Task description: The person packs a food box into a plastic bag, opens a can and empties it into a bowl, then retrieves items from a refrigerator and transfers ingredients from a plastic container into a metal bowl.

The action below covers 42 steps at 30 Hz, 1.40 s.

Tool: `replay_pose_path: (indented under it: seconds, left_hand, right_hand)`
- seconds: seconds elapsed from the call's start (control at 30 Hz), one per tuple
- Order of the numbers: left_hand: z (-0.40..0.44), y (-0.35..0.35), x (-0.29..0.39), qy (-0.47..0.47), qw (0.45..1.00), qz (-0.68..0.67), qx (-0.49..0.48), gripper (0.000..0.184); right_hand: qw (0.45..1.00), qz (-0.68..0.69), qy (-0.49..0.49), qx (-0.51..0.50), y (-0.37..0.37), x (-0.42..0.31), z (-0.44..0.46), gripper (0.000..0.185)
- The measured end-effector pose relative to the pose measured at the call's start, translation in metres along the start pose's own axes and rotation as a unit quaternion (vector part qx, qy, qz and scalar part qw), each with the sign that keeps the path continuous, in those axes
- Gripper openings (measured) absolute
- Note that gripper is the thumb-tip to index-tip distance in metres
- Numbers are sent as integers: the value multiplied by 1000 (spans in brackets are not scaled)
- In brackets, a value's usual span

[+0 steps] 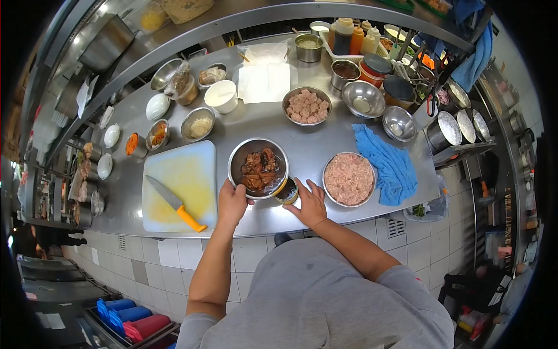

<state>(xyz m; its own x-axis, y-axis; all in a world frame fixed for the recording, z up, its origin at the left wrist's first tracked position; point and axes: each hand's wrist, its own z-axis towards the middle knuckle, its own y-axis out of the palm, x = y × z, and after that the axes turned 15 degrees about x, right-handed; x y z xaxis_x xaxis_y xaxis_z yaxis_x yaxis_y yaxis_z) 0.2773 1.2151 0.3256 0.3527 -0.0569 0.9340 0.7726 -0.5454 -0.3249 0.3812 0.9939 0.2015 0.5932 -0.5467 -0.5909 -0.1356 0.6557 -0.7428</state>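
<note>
Steel bowl (258,189) of dark, saucy meat (260,168) held at the near side of a metal worktable (302,139)

The left hand (233,203) is clamped on the bowl's near-left edge, thumb over the rim. The right hand (313,206) curves around a small round container (287,192) of dark contents, just beside the bowl and partly covered by its rim; how firmly it grips cannot be told. The hands are apart, one on each side.

Left of the bowl, an orange-handled knife (174,200) lies slantwise on a stained cutting board (157,215). To the right sits a bowl of pale pink mince (349,179), with a crumpled blue cloth (386,163) beside it.

Farther back are a bowl of chopped pale pieces (200,127), a white tub (221,96), a bowl of raw meat chunks (307,106) and white sheets (264,82). Squeeze bottles (356,39) stand in a basket (326,45) at the far side.
</note>
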Motion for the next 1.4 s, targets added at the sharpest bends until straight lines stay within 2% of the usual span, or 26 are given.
replay_pose_path:
  seconds: [1.4]
  left_hand:
    - [4,-1,-3,30,999,35,0,30]
  right_hand:
    - [1000,-1,-4,2,2,2,0,95]
